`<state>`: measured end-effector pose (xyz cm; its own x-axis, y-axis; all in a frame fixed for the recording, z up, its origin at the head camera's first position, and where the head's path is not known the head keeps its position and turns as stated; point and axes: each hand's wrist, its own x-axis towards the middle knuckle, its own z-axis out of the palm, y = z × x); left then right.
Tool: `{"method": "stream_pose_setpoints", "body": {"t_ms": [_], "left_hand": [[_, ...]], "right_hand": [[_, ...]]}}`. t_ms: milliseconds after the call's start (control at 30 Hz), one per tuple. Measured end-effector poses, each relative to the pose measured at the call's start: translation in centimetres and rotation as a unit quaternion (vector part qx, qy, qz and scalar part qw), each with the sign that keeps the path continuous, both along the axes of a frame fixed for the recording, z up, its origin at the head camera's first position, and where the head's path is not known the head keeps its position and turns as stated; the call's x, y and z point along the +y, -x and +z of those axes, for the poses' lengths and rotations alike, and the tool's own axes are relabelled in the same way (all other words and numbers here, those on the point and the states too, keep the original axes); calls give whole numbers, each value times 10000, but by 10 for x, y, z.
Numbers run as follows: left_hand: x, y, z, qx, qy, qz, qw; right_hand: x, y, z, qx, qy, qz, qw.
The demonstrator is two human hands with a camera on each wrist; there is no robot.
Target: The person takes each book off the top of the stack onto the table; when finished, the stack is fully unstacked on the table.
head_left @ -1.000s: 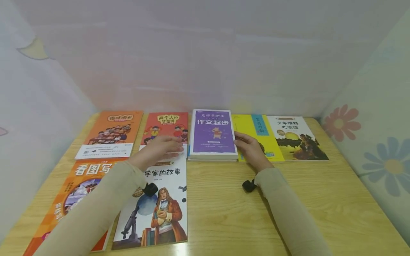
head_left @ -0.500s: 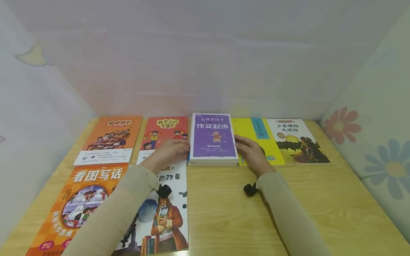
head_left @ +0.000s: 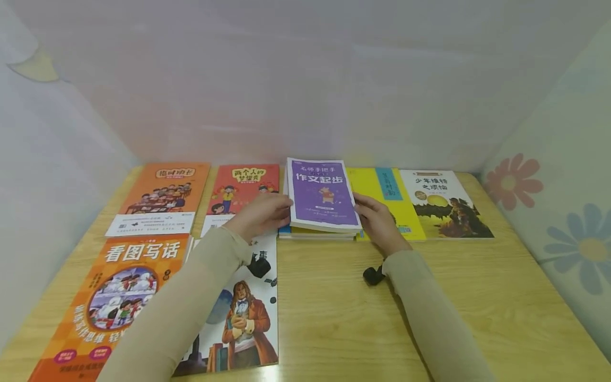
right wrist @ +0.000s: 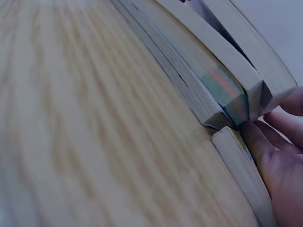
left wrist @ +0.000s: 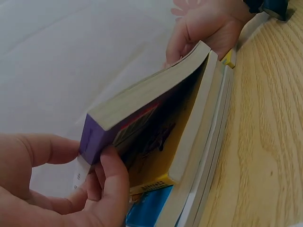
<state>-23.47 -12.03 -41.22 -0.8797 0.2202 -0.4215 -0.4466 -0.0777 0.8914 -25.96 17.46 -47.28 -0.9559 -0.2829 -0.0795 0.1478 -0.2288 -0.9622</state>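
In the head view a purple-covered book tops a stack of books, with its left side lifted and slightly turned. My left hand pinches its spine side between thumb and fingers; the left wrist view shows the purple spine in that grip. Under it lie a yellow-spined book and a blue-covered book. My right hand holds the purple book's right edge. In the right wrist view its fingers lie at the corner, close to the lower books.
On the wooden table lie an orange book, a red book, a yellow book and a white-topped book. Nearer are an orange workbook and a book with a long-haired figure. A cloth wall stands behind.
My left hand has moved right from above the red book to the purple book's left edge and taken hold. The purple book's left side has risen off the stack. My right hand stays at its right edge.
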Motion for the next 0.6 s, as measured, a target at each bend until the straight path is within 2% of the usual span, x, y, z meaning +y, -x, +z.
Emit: {"method": "stream_pose_setpoints", "body": {"t_ms": [100, 200, 333, 433, 600], "left_hand": [[7, 0, -1, -23, -72, -116, 9999], [9, 1, 0, 94, -54, -127, 9999], [13, 1, -6, 128, -167, -13, 9998], [18, 2, -12, 133, -312, -26, 9994], [24, 8, -15, 137, -472, -78, 9988]], "right_hand": [[0, 0, -2, -64, 75, -109, 9999], [-3, 1, 1, -82, -32, -136, 9999], [-4, -1, -1, -138, -119, -141, 9997], [-4, -1, -3, -137, -106, -195, 9997], [-2, 1, -4, -98, -48, -238, 9997]]}}
